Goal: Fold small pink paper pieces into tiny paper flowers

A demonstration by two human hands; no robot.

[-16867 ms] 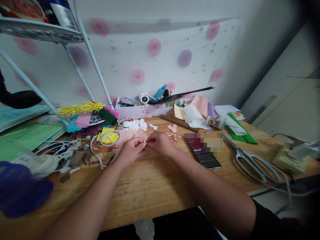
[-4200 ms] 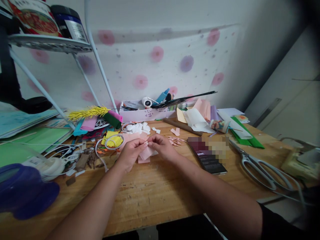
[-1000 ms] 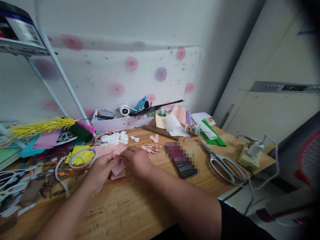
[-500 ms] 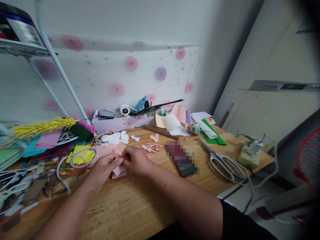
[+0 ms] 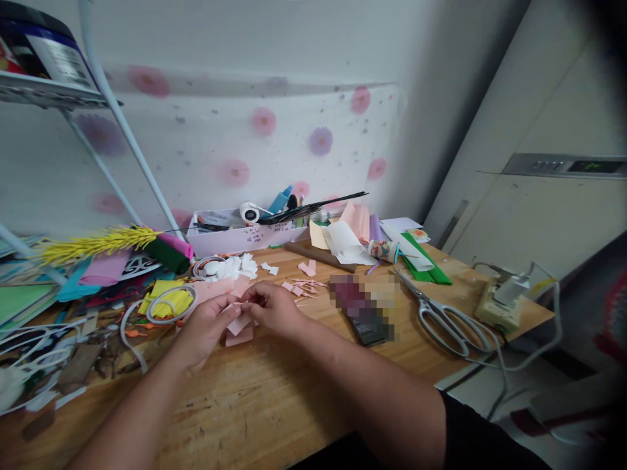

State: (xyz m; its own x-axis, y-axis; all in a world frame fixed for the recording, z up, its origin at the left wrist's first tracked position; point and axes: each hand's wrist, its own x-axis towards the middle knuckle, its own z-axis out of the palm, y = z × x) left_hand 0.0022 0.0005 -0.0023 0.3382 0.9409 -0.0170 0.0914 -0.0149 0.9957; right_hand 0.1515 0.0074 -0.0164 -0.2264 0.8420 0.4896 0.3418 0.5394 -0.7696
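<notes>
My left hand (image 5: 208, 328) and my right hand (image 5: 277, 312) meet over the wooden table, fingertips pinched together. Between them is a small piece of pale pink paper (image 5: 238, 324), partly hidden by the fingers. Just below it on the tabletop lies another pink paper piece (image 5: 239, 338). Thin twisted pink paper strips (image 5: 309, 287) lie beyond my right hand. Behind my left hand are larger pink paper sheets (image 5: 208, 290) and a heap of white paper pieces (image 5: 232, 266).
A phone (image 5: 371, 331) and large grey-handled scissors (image 5: 443, 323) lie on the right, near a power strip (image 5: 497, 307). At the back stands a white box (image 5: 225, 241) of tools. A yellow wheat-like stem (image 5: 98, 245), yellow paper (image 5: 166, 300) and cables crowd the left.
The camera has turned slightly left, so the scene sits further right. Both hands stay together at the pink paper, with a small shift of the right fingers.
</notes>
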